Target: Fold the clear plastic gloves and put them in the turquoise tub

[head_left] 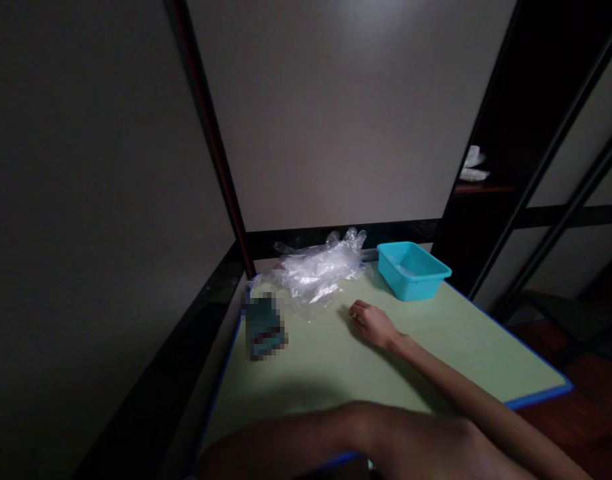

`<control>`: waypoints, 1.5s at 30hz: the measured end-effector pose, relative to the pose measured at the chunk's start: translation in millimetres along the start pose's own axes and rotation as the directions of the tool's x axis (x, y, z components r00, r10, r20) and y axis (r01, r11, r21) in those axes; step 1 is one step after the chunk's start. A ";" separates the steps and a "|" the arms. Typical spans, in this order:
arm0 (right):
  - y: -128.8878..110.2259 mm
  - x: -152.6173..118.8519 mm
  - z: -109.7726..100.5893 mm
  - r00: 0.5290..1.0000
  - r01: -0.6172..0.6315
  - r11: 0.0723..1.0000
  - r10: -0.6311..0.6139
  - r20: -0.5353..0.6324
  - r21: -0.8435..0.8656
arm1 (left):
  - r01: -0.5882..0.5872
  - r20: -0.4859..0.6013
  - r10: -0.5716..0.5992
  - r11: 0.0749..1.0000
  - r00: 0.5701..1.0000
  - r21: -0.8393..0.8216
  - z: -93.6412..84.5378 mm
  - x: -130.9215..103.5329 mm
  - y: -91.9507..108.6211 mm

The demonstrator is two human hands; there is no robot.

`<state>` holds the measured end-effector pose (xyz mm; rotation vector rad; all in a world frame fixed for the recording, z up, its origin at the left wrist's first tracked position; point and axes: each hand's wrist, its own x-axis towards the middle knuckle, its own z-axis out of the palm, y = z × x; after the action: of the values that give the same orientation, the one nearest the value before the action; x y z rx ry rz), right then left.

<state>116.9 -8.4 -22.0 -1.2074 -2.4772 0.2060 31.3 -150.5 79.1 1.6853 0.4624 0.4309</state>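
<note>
My right hand point(373, 323) rests on the pale green tabletop with its fingers loosely curled in, and nothing shows in them. Just beyond its fingertips lies a heap of clear disposable plastic gloves point(316, 270), crumpled and shiny. The back of my left hand point(426, 437) looms close to the camera at the bottom edge. Its wrist is bent and its fingers are out of sight. To the right of the gloves stands a turquoise plastic basin point(420, 287) with something pale and see-through inside.
A dark, pixelated flat item point(265, 327) lies at the table's left side. The green table point(296, 373) has a blue edge and meets light wall panels point(336, 133) at the back. An open dark cupboard on the right holds white items point(475, 165).
</note>
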 end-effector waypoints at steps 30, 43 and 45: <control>34.0 52.2 39.8 0.939 -0.022 0.459 0.314 -0.139 0.888 | 0.254 -0.909 0.270 0.899 0.318 0.356 -123.9 24.4 -154.0; 29.8 42.5 28.9 0.951 0.078 0.032 0.296 -0.084 0.996 | 0.251 -0.875 0.304 0.876 0.377 0.412 -143.8 19.6 -160.5; 29.8 43.4 29.8 0.955 0.050 -0.052 0.296 -0.032 0.997 | 0.139 -0.878 0.258 0.931 0.403 0.337 -141.1 20.2 -157.0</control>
<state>102.5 45.0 -46.3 -0.5820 -1.1500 1.5453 -35.4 1.1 -53.2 1.6753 1.3853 1.4611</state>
